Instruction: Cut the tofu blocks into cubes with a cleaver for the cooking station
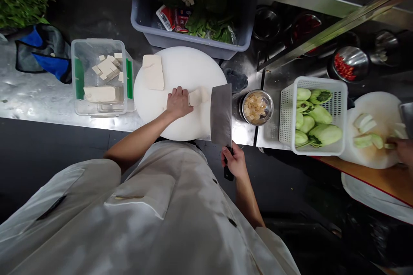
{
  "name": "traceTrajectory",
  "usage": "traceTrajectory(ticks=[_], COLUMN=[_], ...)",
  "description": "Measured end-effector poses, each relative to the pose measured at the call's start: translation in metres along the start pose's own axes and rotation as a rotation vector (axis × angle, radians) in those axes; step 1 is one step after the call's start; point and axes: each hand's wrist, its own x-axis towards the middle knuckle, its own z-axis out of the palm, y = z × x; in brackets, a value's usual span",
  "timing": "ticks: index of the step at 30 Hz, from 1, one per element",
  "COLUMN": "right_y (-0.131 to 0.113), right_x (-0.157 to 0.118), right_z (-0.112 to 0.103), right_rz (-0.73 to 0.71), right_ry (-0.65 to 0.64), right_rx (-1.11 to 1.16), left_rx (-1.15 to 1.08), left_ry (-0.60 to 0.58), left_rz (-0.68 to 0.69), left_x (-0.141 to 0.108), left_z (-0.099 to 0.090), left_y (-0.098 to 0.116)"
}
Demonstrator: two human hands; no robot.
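Observation:
My right hand (235, 161) is wrapped round the black handle of a cleaver (221, 114). Its wide blade points away from me at the right edge of a round white cutting board (180, 62). My left hand (179, 102) lies on the board with curled fingers, gripping the end of a pale tofu piece (201, 95); the fingers partly hide it. A larger tofu slab (153, 73) rests at the board's upper left. Left of the board, a clear plastic container (98, 43) holds tofu blocks and cut pieces.
Behind the board stands a grey bin (193, 41) with greens and packaging. To the right are a metal bowl of pale cubes (254, 107) and a white basket (342, 116) of green vegetables. A co-worker's hand (403, 150) is at another board (371, 103). Blue-grey cloth (48, 58) lies left.

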Motion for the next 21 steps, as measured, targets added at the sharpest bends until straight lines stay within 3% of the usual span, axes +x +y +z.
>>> traceTrajectory(ticks=[3, 8, 10, 16, 21], right_y=[0.01, 0.02, 0.023, 0.031, 0.035], right_x=[0.0, 0.0, 0.001, 0.004, 0.005], right_z=[0.001, -0.001, -0.003, -0.009, -0.011], right_rz=[0.015, 0.026, 0.016, -0.011, -0.002], right_ry=[-0.021, -0.062, -0.067, -0.056, -0.059], right_rx=[0.03, 0.077, 0.094, 0.114, 0.148], left_rx=[0.018, 0.093, 0.128, 0.135, 0.057], left_ry=[-0.046, -0.305, -0.351, -0.351, -0.296], left_rz=[0.012, 0.038, 0.104, 0.223, 0.191], left_x=[0.012, 0.038, 0.048, 0.066, 0.058], left_z=[-0.001, -0.02, -0.03, -0.044, -0.028], left_y=[-0.004, -0.008, -0.011, -0.024, -0.023])
